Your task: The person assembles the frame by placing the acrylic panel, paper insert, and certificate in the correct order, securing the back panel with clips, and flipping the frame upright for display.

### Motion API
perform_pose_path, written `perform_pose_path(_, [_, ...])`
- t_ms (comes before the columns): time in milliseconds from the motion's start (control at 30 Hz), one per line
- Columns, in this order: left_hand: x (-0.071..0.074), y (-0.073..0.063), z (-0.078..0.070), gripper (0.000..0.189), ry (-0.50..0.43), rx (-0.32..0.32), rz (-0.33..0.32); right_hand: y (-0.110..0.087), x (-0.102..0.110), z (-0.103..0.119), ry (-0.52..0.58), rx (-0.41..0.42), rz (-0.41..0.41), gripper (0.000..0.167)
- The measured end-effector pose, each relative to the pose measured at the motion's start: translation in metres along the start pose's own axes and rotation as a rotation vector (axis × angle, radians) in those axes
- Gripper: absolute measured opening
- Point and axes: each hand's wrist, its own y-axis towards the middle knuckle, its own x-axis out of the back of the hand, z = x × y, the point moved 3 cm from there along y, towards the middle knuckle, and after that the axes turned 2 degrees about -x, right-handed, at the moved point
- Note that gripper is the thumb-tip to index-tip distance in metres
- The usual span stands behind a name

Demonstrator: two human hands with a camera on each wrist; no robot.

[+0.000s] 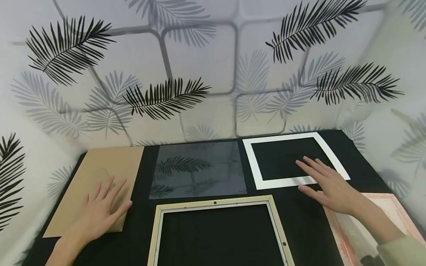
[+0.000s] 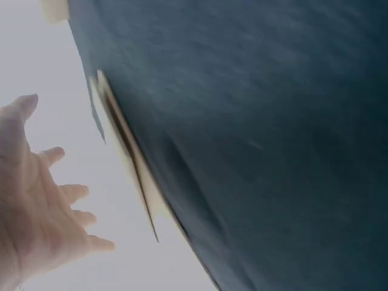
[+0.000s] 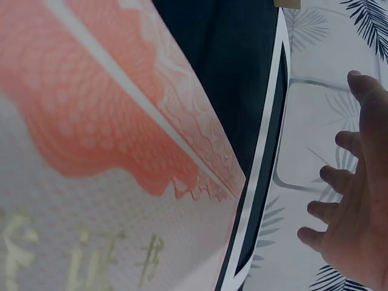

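My left hand (image 1: pixel 100 214) hovers over a brown backing board (image 1: pixel 113 159) at the left, fingers spread and holding nothing. In the left wrist view that hand (image 2: pixel 42 206) appears apart from the board's edge (image 2: pixel 130 145). My right hand (image 1: pixel 332 186), also spread, is above the lower right of a white mat border (image 1: pixel 259 162). Below its wrist lies a certificate (image 1: pixel 362 218) with a pink patterned edge, partly covered by the forearm. The right wrist view shows gold characters on the certificate (image 3: pixel 121 145), and the hand (image 3: pixel 357 200) gripping nothing.
A clear, reflective sheet (image 1: pixel 199 170) lies between board and mat. In front of it rests a pale picture frame (image 1: pixel 214 203), cut off by the lower edge of the view. Everything lies on a black cloth (image 1: pixel 309 229); a leaf-patterned curtain (image 1: pixel 206 66) hangs behind.
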Motion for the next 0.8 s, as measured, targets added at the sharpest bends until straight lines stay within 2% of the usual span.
perform_pose_path(133, [0.002,0.008,-0.018,0.074,-0.086,-0.098,-0.038,0.006,-0.001,0.003,0.066,0.031,-0.003,0.076])
perform_pose_path(233, [0.003,0.013,-0.035,0.068,-0.115,-0.173,-0.062,0.009,-0.001,0.003,0.078,0.025,0.021,0.074])
perform_pose_path(400, [-0.003,0.019,-0.059,0.058,-0.130,-0.281,-0.037,0.017,-0.003,0.002,0.111,0.026,0.047,0.071])
perform_pose_path(700, [-0.018,0.026,-0.070,0.047,-0.223,-0.369,0.058,0.044,-0.013,0.012,0.151,0.091,0.047,0.067])
perform_pose_path(800, [-0.021,0.028,-0.071,0.045,-0.239,-0.385,0.062,0.053,-0.017,0.019,0.156,0.115,0.060,0.068])
